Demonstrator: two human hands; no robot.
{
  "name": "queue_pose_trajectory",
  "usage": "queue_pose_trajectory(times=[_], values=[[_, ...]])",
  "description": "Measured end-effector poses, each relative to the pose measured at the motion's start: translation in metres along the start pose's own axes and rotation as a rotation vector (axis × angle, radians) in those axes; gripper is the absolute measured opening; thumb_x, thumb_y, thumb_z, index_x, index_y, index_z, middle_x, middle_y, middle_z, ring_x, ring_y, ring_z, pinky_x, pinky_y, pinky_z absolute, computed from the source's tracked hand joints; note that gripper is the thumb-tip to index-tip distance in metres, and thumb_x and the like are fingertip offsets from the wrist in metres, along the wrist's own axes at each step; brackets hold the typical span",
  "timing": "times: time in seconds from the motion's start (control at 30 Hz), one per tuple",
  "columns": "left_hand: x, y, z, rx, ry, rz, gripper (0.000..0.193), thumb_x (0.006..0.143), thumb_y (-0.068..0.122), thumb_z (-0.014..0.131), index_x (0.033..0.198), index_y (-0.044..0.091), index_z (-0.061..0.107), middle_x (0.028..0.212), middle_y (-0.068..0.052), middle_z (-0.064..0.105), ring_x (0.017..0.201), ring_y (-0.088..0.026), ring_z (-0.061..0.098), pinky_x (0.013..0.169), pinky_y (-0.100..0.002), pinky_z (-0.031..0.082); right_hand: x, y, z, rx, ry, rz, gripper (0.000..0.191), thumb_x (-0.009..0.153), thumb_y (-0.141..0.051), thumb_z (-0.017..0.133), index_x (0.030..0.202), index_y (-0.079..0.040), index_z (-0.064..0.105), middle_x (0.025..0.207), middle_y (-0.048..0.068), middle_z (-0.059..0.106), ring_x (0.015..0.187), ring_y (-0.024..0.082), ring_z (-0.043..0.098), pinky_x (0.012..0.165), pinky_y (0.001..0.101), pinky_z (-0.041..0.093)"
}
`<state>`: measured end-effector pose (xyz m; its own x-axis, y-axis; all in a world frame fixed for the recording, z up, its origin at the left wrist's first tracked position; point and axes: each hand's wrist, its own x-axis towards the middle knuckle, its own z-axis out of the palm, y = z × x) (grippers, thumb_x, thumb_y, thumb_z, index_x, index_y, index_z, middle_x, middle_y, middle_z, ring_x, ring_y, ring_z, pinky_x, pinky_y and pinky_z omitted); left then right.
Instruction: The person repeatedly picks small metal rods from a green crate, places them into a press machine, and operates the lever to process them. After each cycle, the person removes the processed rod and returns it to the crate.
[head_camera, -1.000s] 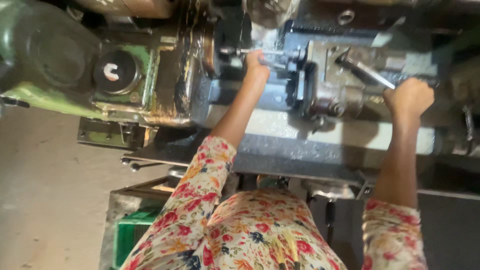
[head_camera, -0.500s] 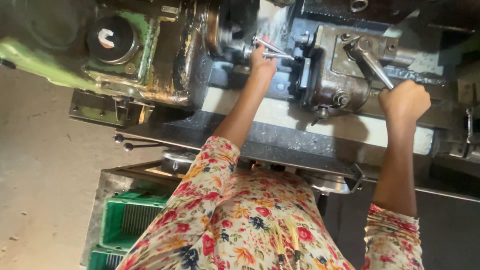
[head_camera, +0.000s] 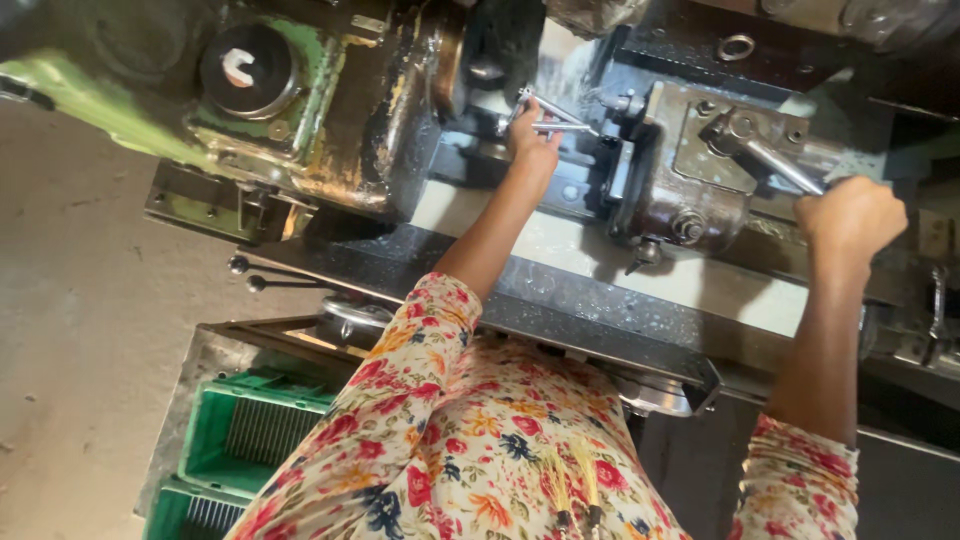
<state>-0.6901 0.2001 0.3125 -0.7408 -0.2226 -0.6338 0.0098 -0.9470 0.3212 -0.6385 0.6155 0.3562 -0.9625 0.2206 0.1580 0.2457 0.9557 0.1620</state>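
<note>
**Both hands on an old green lathe: one at the spindle, one on the lever**

Left hand (head_camera: 533, 140): reaching in at the spindle end of the worn green-and-black metal lathe (head_camera: 300, 130). Fingers curled around a slim bright steel rod (head_camera: 560, 125) that lies roughly level, just beside the dark round chuck (head_camera: 490, 60). Grasp looks light, fingertips rather than full palm. Whether the rod is already seated in the chuck cannot be told from here.

Right hand (head_camera: 850, 215): clenched in a full fist over the end of a long polished steel lever (head_camera: 775, 165). The lever runs up and left to a pivot on the grey boxy cast-metal tool block (head_camera: 700, 170), which sits on the bed between the two hands.

Around it: pale swarf and wet sheen on the flat bed (head_camera: 560, 245) under the left forearm. Two small black ball-ended knobs (head_camera: 245, 275) stick out from the machine's front edge. A green slotted plastic crate (head_camera: 250, 430) sits on the floor below, near the person's floral-print sleeve (head_camera: 420, 340).

Judgement on doing this well: keep the rod square to the spindle axis and hold it near its free end, so the fingers stay out of the gap between chuck and tool block. The lever hand should stay firm and steady, pulling smoothly rather than jerking, since the block is close to the left hand. The loose sleeve is worth keeping back from the spindle.
</note>
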Motion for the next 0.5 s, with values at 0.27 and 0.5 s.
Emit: queue_pose_trajectory(times=[0.27, 0.5], values=[[0.001, 0.001, -0.002, -0.01, -0.042, 0.016, 0.023, 0.094, 0.029, 0.072, 0.115, 0.022, 0.069, 0.116, 0.0, 0.06, 0.114, -0.023, 0.055, 0.098, -0.053, 0.046, 0.0, 0.003, 0.015, -0.025, 0.109, -0.022, 0.019, 0.072, -0.026, 0.079, 0.08, -0.01, 0.081, 0.08, 0.018, 0.075, 0.073, 0.036, 0.074, 0.069, 0.04, 0.056], [-0.002, 0.003, -0.003, -0.016, -0.034, 0.002, 0.023, 0.095, 0.028, 0.071, 0.117, 0.022, 0.068, 0.119, 0.002, 0.059, 0.118, -0.023, 0.053, 0.101, -0.057, 0.042, -0.001, 0.003, 0.015, -0.037, 0.086, -0.024, 0.017, 0.071, -0.023, 0.079, 0.08, -0.009, 0.081, 0.078, 0.017, 0.075, 0.071, 0.034, 0.073, 0.066, 0.0393, 0.055]])
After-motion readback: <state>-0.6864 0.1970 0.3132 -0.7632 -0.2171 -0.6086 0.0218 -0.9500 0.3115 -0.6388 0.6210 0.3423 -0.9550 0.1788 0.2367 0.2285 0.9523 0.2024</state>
